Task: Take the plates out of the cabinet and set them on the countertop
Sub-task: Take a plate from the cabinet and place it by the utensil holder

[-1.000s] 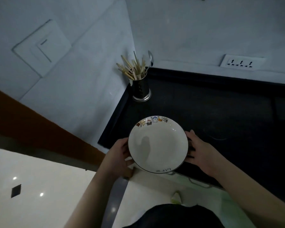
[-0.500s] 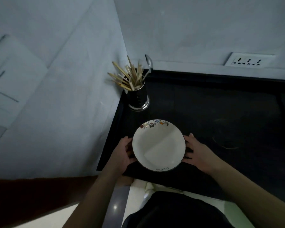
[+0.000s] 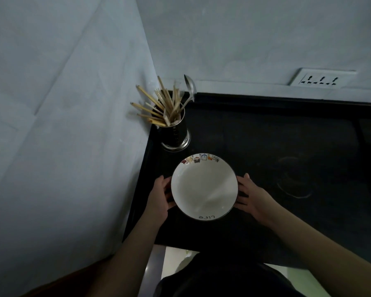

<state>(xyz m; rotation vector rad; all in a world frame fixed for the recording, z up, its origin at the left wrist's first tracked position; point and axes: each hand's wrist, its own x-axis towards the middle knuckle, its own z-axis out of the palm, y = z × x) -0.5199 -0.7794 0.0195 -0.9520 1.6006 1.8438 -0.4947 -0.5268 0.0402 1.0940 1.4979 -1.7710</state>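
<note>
Small dark lettering on plate (image 3: 204, 187) rim at 6 o'clock, seen inverted, apparently "Life", reading uncertain

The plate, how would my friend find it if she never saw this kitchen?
Look at the black countertop, near its left corner by the metal cup of chopsticks. The plate sits between two hands: white, round, with tiny colourful pictures on its far rim.

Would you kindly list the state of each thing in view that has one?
plate: upright, empty, held over the countertop
left hand: gripping the plate's left edge
right hand: gripping the plate's right edge
utensil holder: upright, full of chopsticks
wall socket: nothing plugged in
</note>
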